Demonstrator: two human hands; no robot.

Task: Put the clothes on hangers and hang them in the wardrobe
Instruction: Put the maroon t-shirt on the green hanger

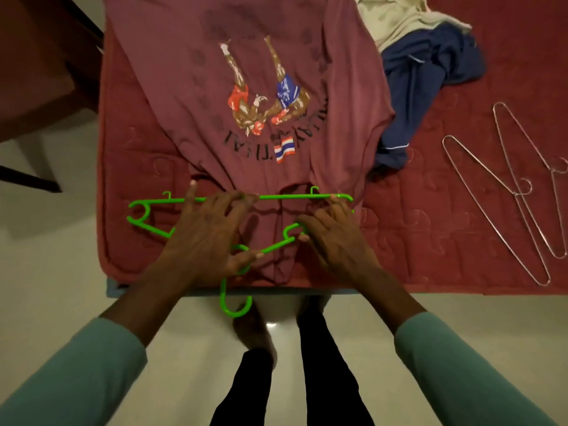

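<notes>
Reaches in from teal sleeves [76, 379] at the red bed's [461, 241] near edge. Pinches the green hanger [292, 197] with the left hand [209, 232], fingers spread over its far bar, thumb on its sloping arm. Grips the neck of the maroon T-shirt [246, 72], spread flat on the bed with collar nearest, in the curled right hand [335, 238] at the hanger's right end.

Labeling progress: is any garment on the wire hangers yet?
No, both wire hangers lie bare on the red bedcover, apart from the piled clothes.
</notes>
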